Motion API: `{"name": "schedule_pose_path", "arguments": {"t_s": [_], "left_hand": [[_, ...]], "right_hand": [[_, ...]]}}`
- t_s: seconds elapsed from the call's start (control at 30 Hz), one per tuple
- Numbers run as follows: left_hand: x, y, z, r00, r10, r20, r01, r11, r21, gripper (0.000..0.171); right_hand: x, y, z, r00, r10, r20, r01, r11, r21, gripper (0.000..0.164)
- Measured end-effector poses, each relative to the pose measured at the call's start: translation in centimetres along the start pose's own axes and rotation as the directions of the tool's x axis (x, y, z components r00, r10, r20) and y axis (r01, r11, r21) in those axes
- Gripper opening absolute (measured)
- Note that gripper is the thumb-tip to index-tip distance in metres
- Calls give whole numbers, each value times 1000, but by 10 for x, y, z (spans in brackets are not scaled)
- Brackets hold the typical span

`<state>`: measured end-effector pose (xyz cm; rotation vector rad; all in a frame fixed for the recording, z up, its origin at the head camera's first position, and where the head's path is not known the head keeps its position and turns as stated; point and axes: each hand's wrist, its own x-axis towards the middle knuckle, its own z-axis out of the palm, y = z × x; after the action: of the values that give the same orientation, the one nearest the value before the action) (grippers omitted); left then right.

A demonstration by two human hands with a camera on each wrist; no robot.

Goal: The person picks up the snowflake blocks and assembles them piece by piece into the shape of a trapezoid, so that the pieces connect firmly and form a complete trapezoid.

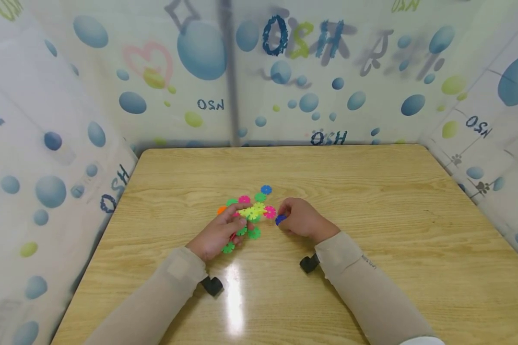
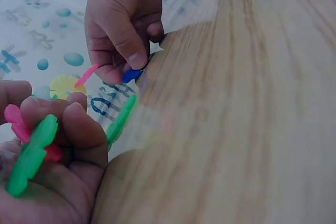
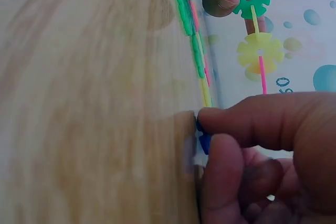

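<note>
My left hand (image 1: 213, 235) holds a joined cluster of notched plastic snowflake discs. Yellow discs (image 1: 253, 212) sit in its middle, and a pink disc (image 1: 269, 212) sticks out on the right. Green discs (image 1: 254, 233) hang below; one green disc (image 2: 32, 156) and a pink one lie against the palm in the left wrist view. With thumb and index finger, my right hand (image 1: 304, 218) pinches a dark blue snowflake disc (image 1: 280, 220), mostly covered by the fingertips. A small gap separates it from the pink disc.
Beyond the left hand show a blue disc (image 1: 265, 189), a green disc (image 1: 260, 197), another pink disc (image 1: 244, 200) and an orange disc (image 1: 222, 210). Everything is over a wood-grain table (image 1: 371, 191), with patterned curtains (image 1: 285, 105) at its back and sides.
</note>
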<state>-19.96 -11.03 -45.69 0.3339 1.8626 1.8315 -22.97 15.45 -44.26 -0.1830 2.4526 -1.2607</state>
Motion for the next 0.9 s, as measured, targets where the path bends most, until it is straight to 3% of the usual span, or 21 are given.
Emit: {"name": "schedule_pose_path", "arguments": {"t_s": [0.1, 0.2, 0.37, 0.5, 0.63, 0.9], "left_hand": [[1, 0, 0, 1000, -5, -5, 5, 1000, 3, 52], [1, -1, -1, 1000, -14, -21, 14, 1000, 11, 50], [2, -1, 0, 999, -26, -47, 26, 1000, 7, 46], [1, -1, 0, 999, -27, -46, 26, 999, -29, 45], [1, -1, 0, 999, -24, -42, 22, 999, -36, 45], [0, -1, 0, 1000, -14, -14, 13, 999, -36, 41]], "right_hand": [[2, 3, -1, 999, -29, 22, 28, 999, 43, 19], [5, 6, -2, 999, -36, 37, 30, 987, 156, 16], [8, 9, -3, 999, -27, 17, 19, 928, 373, 18], [8, 8, -3, 999, -54, -3, 49, 895, 443, 19], [7, 8, -3, 997, -79, -22, 80, 899, 430, 17], [6, 8, -3, 983, -169, -76, 184, 945, 271, 15]]}}
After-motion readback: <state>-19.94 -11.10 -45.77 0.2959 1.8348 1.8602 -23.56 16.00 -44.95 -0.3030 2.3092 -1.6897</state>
